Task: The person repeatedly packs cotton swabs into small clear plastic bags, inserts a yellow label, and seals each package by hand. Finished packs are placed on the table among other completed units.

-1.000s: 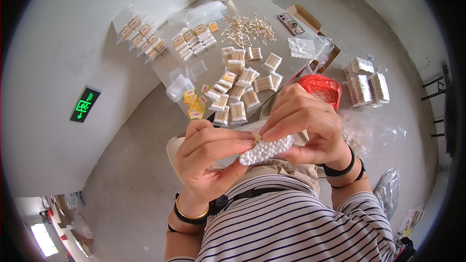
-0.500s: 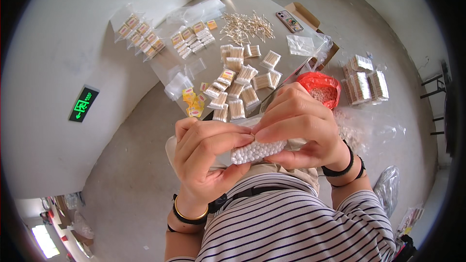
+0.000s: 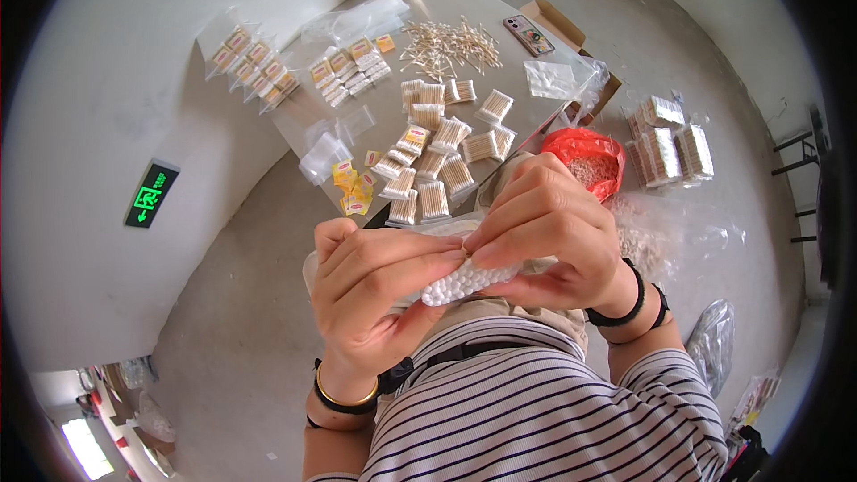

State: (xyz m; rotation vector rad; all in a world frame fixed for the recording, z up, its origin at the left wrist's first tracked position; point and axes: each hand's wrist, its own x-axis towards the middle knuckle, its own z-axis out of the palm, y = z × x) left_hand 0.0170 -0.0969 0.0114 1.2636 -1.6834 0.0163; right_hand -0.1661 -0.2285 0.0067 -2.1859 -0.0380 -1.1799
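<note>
Currently, the swab pack [image 3: 464, 284] is pinched just below frame centre between left hand [image 3: 368, 284] and right hand [image 3: 562, 236], both grips closed on it, visible long side rising rightward, neither clearly nearer.

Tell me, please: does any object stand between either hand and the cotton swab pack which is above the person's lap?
Nothing visible stands in between. The left hand and the right hand both hold the cotton swab pack, one from each side. Other swab packs lie on the table, beyond the hands.
</note>
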